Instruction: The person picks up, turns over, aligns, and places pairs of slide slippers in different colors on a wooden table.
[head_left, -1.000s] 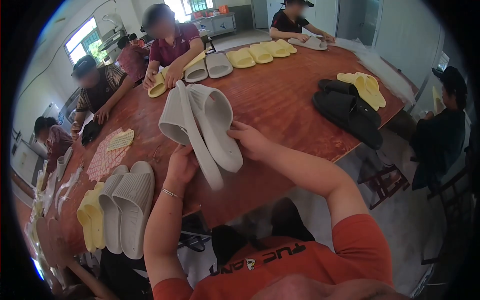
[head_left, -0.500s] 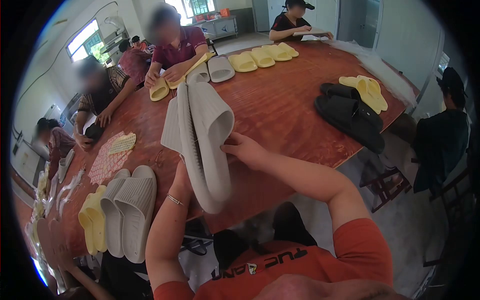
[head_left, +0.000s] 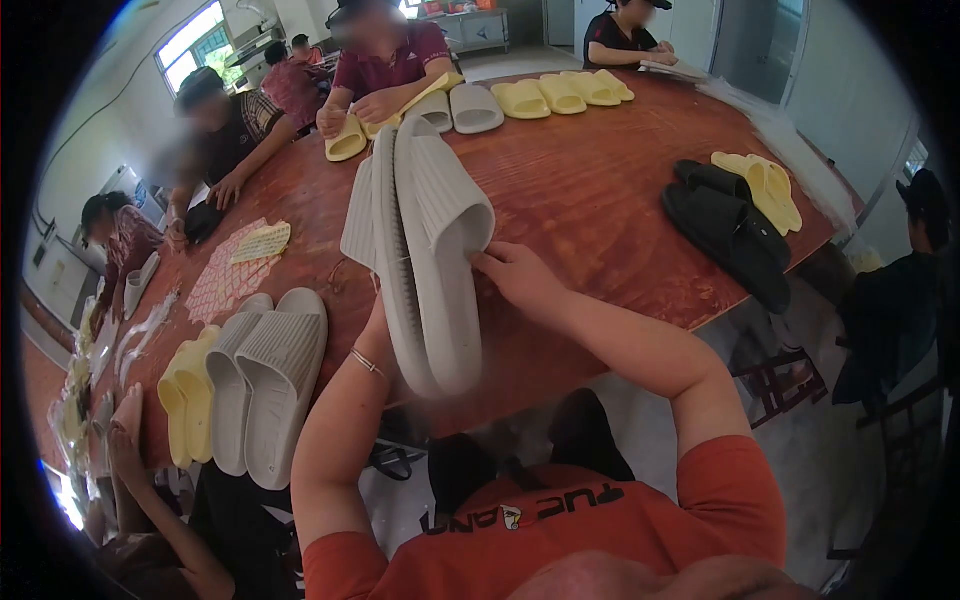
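A pair of grey ribbed slippers [head_left: 452,300] is raised over the near edge of the table, the two pressed sole to sole with the toe ends pointing away from me. My right hand [head_left: 522,282] grips the right-hand slipper at its side, thumb and fingers closed near the strap's edge. Behind the pair, my left hand [head_left: 377,322] supports it from the left; its fingers are mostly hidden by the slippers. To the left stand more grey slippers [head_left: 285,385], beside a yellow pair [head_left: 190,395].
Black slippers [head_left: 725,230] and yellow ones [head_left: 765,190] lie at the right on the reddish table [head_left: 600,200]. Across it, co-workers handle slippers near a yellow row [head_left: 560,95]. Patterned sheets [head_left: 240,260] lie at left; a stool [head_left: 780,385] stands at right.
The view has shifted, so the table and most things on it appear further right and higher. Both hands keep the grey slippers, held much the same way. A co-worker's arm at lower left has moved.
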